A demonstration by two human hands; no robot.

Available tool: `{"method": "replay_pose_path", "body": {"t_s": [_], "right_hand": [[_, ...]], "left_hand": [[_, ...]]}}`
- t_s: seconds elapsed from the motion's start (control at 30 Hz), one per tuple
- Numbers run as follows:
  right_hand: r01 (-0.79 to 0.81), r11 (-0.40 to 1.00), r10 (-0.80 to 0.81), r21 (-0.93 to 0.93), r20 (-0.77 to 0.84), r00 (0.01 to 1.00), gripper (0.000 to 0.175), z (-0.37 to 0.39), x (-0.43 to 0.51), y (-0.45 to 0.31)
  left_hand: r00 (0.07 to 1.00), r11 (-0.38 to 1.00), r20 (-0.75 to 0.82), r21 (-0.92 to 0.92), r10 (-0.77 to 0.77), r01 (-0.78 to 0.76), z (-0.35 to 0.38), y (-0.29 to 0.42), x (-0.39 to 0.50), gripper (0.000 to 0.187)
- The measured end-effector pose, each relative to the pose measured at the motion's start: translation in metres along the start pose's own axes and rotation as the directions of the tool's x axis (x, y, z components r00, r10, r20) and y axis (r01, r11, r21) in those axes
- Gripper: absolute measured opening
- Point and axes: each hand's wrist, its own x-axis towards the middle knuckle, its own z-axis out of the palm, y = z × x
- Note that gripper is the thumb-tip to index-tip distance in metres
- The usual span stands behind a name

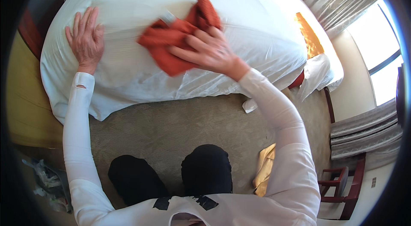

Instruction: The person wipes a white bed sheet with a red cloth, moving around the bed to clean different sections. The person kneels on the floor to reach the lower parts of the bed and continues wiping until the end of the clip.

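Note:
A bed in a white sheet point(118, 78) fills the upper part of the view. My left hand point(86, 38) lies flat on the sheet at the left, palm down, fingers slightly apart, holding nothing. Toward the middle of the bed, my right hand point(205, 49) presses on a crumpled orange-red cloth point(173, 46), its fingers spread over and gripping the fabric. A small pale tag point(168, 18) shows at the cloth's upper edge. The cloth and right hand are a little blurred. Soft creases run through the sheet around both hands.
Patterned carpet point(144, 129) lies below the bed. On it are a gold cloth point(265, 170) at right and a white piece point(249, 105) near the bed. A bin with litter point(51, 181) stands lower left. A wooden chair point(334, 181), grey curtains point(366, 133) and a window point(369, 52) are at right.

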Motion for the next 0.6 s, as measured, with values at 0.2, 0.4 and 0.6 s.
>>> {"method": "replay_pose_path", "body": {"t_s": [0.2, 0.4, 0.6], "right_hand": [[-0.338, 0.906, 0.407, -0.255, 0.301, 0.862, 0.051, -0.087, -0.214, 0.051], [-0.723, 0.283, 0.847, -0.63, 0.518, -0.121, 0.055, -0.207, -0.345, 0.001], [-0.898, 0.136, 0.989, -0.419, 0.006, 0.147, 0.043, -0.267, -0.327, 0.001]], "left_hand": [[0.991, 0.995, 0.106, 0.073, -0.079, 0.071, 0.011, -0.014, -0.019, 0.043], [0.995, 0.999, 0.088, -0.022, -0.046, 0.049, -0.006, -0.003, -0.002, 0.046], [0.985, 0.829, -0.08, -0.533, 0.149, -0.169, -0.024, 0.132, 0.04, 0.054]]}}
